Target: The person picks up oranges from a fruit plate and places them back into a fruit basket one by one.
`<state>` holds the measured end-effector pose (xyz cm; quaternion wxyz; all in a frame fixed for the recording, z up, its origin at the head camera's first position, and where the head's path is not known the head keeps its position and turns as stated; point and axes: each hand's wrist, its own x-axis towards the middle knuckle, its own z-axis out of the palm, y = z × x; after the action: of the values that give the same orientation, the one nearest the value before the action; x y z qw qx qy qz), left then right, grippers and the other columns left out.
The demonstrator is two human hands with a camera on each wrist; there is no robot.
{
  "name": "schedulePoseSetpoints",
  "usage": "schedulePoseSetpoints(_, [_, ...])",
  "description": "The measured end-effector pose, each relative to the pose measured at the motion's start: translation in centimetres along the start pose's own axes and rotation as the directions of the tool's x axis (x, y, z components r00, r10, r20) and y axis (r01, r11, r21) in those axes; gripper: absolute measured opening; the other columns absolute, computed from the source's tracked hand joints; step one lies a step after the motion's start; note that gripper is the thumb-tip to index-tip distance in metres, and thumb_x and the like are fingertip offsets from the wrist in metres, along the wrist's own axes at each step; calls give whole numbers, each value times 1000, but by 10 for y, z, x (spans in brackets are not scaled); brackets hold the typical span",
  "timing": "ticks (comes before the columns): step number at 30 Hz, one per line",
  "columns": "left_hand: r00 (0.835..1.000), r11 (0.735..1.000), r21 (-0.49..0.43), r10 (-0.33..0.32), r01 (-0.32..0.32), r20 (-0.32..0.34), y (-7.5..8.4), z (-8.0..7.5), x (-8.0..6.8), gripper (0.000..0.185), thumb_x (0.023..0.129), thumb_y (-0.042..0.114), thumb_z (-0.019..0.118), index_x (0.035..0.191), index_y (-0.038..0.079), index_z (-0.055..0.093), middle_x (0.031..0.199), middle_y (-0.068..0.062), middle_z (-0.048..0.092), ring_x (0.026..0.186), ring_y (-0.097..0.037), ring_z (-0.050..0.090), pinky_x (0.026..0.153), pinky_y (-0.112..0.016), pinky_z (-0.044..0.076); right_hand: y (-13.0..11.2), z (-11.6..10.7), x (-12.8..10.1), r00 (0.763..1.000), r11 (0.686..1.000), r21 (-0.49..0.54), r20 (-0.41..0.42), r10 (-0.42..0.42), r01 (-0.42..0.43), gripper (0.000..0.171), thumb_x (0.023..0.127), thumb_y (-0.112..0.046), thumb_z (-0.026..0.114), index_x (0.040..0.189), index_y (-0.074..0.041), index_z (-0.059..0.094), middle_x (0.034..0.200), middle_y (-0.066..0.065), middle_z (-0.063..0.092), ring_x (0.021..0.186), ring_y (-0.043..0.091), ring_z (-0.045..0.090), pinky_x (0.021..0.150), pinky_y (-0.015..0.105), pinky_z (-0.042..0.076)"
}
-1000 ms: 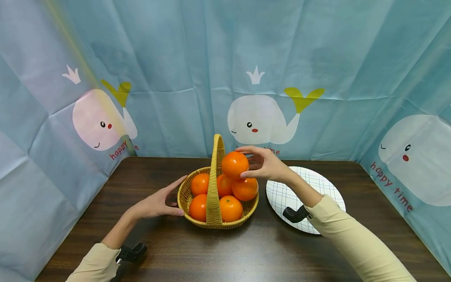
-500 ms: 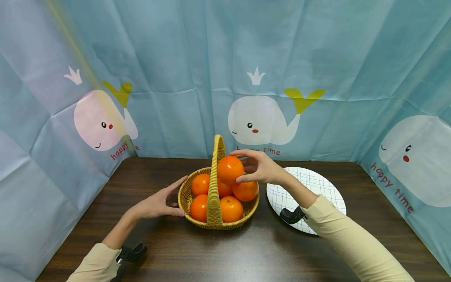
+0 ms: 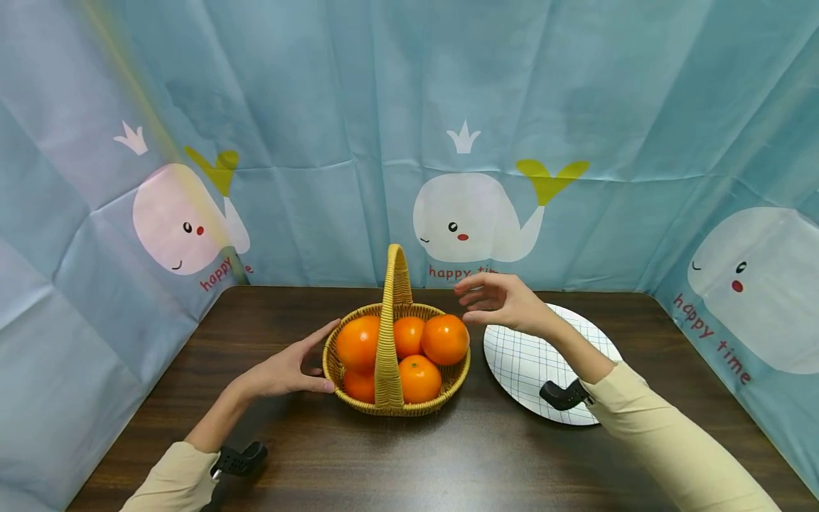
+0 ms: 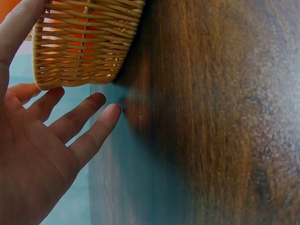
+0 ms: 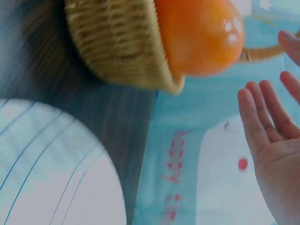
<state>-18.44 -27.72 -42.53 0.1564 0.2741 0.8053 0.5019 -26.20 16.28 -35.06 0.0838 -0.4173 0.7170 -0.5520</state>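
Wicker basket [image 3: 397,387] sits mid worktop [image 3: 409,455], w/ five oranges [image 3: 444,339] inside. L hand [image 3: 284,370] rests vs basket's left wall, fingers straight, thumb along rim, nothing gripped. R hand [image 3: 505,304] hovers just right of & above basket, fingers loose, released, apart from nearest orange. Checked white plate [image 3: 550,355] lies just right of basket, under R forearm.

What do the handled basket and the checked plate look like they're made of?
The tan handled basket looks like woven wicker or rattan with a matte finish: the left wrist view shows its interlaced strands and gaps. The white round plate with blue grid lines seems glazed ceramic or melamine, being smooth and thin-rimmed; which one cannot be told.
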Motion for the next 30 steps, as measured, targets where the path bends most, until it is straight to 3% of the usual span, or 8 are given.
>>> schedulePoseSetpoints(7, [1000, 1000, 7, -1, 1, 1, 0, 0, 0, 101, 91, 18, 80, 164, 11, 11, 166, -20, 12, 144, -47, 23, 100, -49, 49, 7, -29, -39, 997, 996, -67, -56, 49, -53, 39, 91, 4, 74, 127, 8, 61, 122, 18, 64, 108, 34, 65, 91, 42, 56])
schedulePoseSetpoints(15, [1000, 998, 62, -9, 10, -13, 0, -1, 1, 85, 88, 18, 82, 154, 2, 32, 148, -20, 41, 131, -41, 43, 99, -47, 50, 8, -51, -80, 983, 982, -128, -135, 121, -139, 36, 92, -1, 74, 127, 1, 64, 122, 16, 65, 109, 39, 64, 86, 37, 58])
schedulePoseSetpoints(18, [1000, 997, 81, -7, 8, -16, 0, -1, 2, 85, 88, 19, 82, 154, 3, 32, 149, -18, 42, 131, -40, 43, 100, -47, 50, 9, -56, -95, 978, 976, -151, -161, 133, -158, 36, 91, -2, 76, 126, 0, 65, 121, 16, 65, 109, 37, 65, 85, 37, 58])
schedulePoseSetpoints(23, [1000, 1000, 26, -9, 9, -9, 0, 0, 3, 89, 89, 17, 81, 158, 4, 26, 153, -20, 36, 134, -41, 41, 99, -45, 51, 10, -62, -117, 969, 967, -181, -203, 142, -179, 37, 91, -2, 77, 126, 2, 65, 120, 15, 65, 107, 35, 66, 84, 35, 58])
schedulePoseSetpoints(30, [998, 999, 43, 5, -2, -57, -1, 0, 2, 96, 86, 18, 84, 159, 4, 25, 154, -22, 36, 133, -43, 41, 97, -48, 51, 12, -66, -138, 961, 960, -198, -231, 149, -197, 36, 92, 1, 74, 127, 2, 64, 121, 20, 64, 107, 35, 66, 82, 35, 59])
